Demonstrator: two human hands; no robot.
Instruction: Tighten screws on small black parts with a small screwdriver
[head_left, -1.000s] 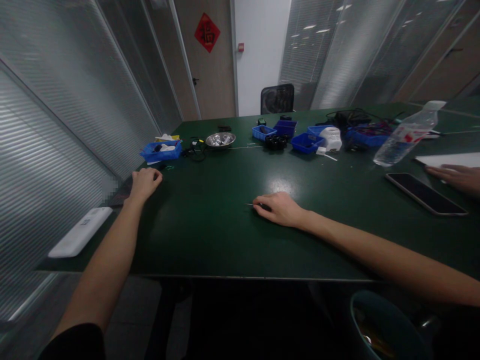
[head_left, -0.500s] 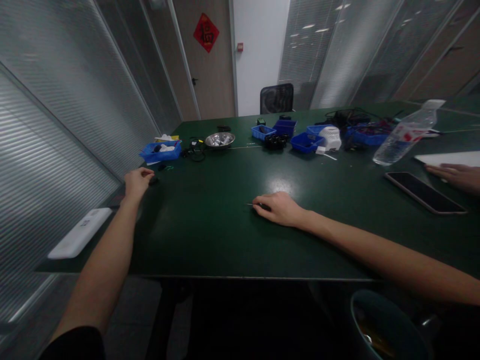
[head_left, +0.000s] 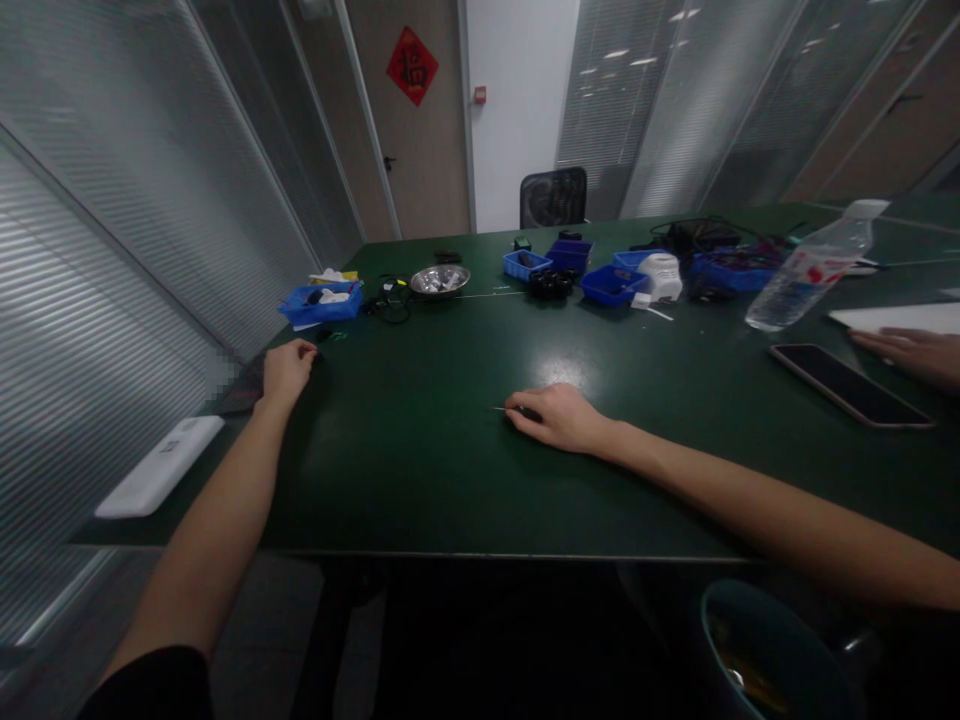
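Note:
My left hand (head_left: 288,372) is over the left side of the green table (head_left: 405,450). Its fingertips are pinched together at a small dark thing (head_left: 317,356), mostly covered and too small to name. Just beyond the fingers are small dark and green bits (head_left: 337,336) on the tabletop. In the middle, my right hand (head_left: 551,415) rests on the table with its fingers curled. A thin pointed tool (head_left: 498,408) sticks out leftward from between thumb and forefinger; the rest of it is hidden in the hand.
Farther back stand a blue tray (head_left: 322,305), a steel bowl (head_left: 439,283) and several blue bins (head_left: 611,287). Rightward are a water bottle (head_left: 817,265), a phone (head_left: 847,385) and another person's hand (head_left: 907,352). A white case (head_left: 161,465) lies near the left edge.
My left hand has shifted slightly to the right, its fingertips now over the small dark thing that was more visible before. My right hand has stayed in place.

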